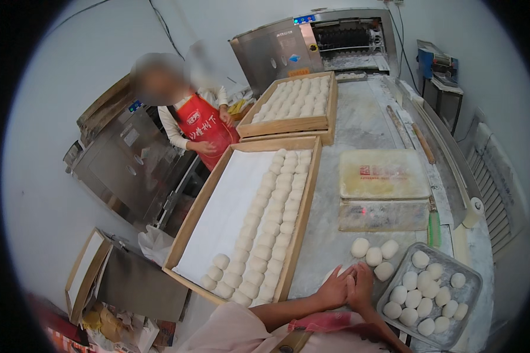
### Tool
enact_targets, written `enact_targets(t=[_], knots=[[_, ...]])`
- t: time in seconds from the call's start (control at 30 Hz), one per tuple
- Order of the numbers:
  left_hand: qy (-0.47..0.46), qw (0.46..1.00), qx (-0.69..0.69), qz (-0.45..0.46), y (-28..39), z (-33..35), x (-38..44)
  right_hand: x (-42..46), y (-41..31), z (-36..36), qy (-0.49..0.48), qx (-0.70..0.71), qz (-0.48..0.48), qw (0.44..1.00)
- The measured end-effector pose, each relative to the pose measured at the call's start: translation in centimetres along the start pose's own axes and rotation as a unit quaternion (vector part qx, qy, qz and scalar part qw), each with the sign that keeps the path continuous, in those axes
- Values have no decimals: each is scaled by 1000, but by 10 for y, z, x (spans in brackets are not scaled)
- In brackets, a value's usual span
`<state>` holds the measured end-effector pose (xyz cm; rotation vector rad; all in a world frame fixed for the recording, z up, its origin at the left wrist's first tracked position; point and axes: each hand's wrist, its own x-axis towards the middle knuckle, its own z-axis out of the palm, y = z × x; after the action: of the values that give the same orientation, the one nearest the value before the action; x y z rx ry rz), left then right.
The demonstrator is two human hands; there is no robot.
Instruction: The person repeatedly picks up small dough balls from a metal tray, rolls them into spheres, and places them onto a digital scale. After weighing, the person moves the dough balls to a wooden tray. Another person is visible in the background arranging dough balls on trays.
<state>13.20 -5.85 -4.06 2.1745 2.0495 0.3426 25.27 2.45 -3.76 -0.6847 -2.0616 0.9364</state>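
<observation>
My left hand point(332, 292) curves over a piece of white dough point(331, 274) on the floured steel worktable point(309, 264); part of the dough shows past its fingers. Against it rests my right hand point(360, 287), with the fingertips of both hands meeting. Whatever lies under my right palm is hidden. Just beyond the hands sit several round dough balls, among them one dough ball point(384, 271) close to my right fingers. To the right a metal tray point(472, 304) holds many more dough balls point(425, 307).
Left stands a wooden tray point(308, 194) with rows of dough balls on white lining; behind it is another filled wooden tray point(287, 128). A scale point(384, 189), a green-handled brush point(434, 229), a rolling pin point(424, 143) and a dough machine point(274, 53) are around. A person in a red apron point(205, 125) stands across.
</observation>
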Motion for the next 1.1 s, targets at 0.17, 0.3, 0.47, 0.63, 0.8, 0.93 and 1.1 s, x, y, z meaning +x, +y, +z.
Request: enact_targets(t=[0.17,0.3,0.47,0.63,0.8,0.93,1.1], knots=[[-9,1000,-3,-2,2,0,2,2,-6,-1,-18,-7,9,1000],[-35,999,16,-17,4,-7,6,3,1,1,-20,-30,-3,999],[-9,1000,26,7,0,-3,2,3,-4,-1,-27,-26,19,999],[-18,998,56,-17,-8,-7,1,4,-6,-6,-30,-37,18,999],[20,994,52,-91,-19,-20,1,4,-1,-2,-44,-59,4,997],[69,984,66,-149,-36,-34,5,0,-2,0,-31,-62,-2,998],[64,982,80,-155,-44,-20,11,6,-6,-9,-60,-50,49,996]])
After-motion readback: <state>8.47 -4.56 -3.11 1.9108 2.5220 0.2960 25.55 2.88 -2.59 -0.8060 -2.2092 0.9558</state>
